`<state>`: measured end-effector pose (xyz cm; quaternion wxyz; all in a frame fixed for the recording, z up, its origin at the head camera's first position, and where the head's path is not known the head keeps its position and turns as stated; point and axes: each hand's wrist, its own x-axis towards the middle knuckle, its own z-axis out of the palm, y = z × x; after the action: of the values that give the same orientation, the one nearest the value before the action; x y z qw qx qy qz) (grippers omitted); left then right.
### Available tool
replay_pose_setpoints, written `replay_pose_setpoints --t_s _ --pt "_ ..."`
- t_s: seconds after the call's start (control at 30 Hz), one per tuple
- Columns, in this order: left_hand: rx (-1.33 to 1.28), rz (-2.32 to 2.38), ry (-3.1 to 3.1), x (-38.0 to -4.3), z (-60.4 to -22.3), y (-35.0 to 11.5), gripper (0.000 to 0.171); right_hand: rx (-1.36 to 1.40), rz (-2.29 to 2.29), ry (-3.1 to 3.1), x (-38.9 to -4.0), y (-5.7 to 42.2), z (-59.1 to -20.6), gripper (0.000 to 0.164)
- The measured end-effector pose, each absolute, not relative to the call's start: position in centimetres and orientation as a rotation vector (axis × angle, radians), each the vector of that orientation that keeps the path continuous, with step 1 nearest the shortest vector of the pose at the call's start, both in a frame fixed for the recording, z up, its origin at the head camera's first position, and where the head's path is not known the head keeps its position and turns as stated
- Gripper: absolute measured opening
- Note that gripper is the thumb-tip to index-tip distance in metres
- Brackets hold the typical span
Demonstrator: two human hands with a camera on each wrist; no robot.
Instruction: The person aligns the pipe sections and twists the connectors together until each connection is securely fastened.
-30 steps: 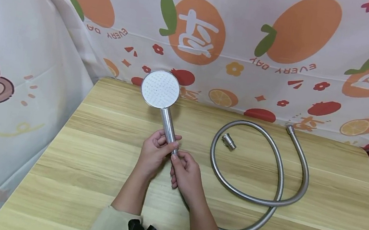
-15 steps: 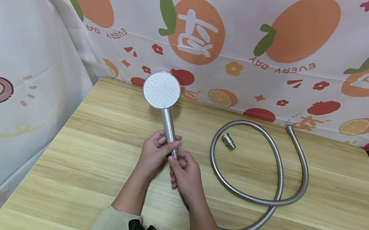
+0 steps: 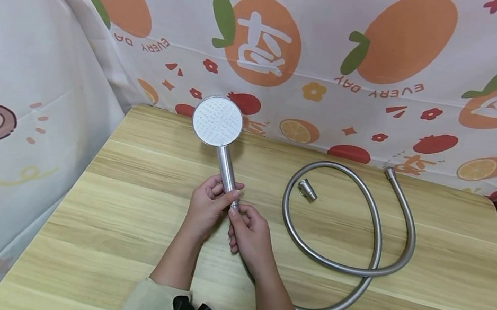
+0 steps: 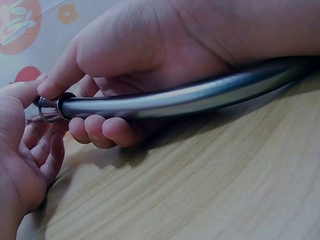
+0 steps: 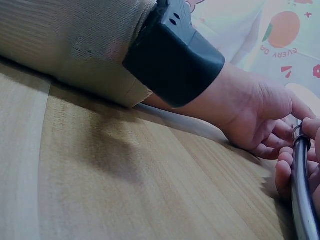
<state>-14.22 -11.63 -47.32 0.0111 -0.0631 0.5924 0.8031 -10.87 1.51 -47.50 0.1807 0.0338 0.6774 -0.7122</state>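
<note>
A chrome shower head with a round white face points up and away over the table. My left hand grips the lower part of its handle, thumb across the front. Just below, my right hand pinches the end of a metal shower hose at the handle's base. In the left wrist view the hose end meets the handle, with a thin gap between two rims; how far they are joined I cannot tell. Curled right fingers lie under the hose.
The hose loops over the right of the wooden table, its free end near the back edge. Inside the loop lies a small metal connector. A fruit-print cloth hangs behind the table.
The right thumb shifts slightly at the hose end, down and left, then back up. The shower head tilts a little to the right; the left hand stays nearly still.
</note>
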Motion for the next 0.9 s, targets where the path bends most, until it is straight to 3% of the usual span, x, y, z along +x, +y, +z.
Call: replay_pose_setpoints --t_s 0.9 --pt "-0.248 2.455 1.905 -14.24 -47.24 -11.63 0.052 0.085 -2.034 1.938 -10.75 1.47 -47.43 0.037"
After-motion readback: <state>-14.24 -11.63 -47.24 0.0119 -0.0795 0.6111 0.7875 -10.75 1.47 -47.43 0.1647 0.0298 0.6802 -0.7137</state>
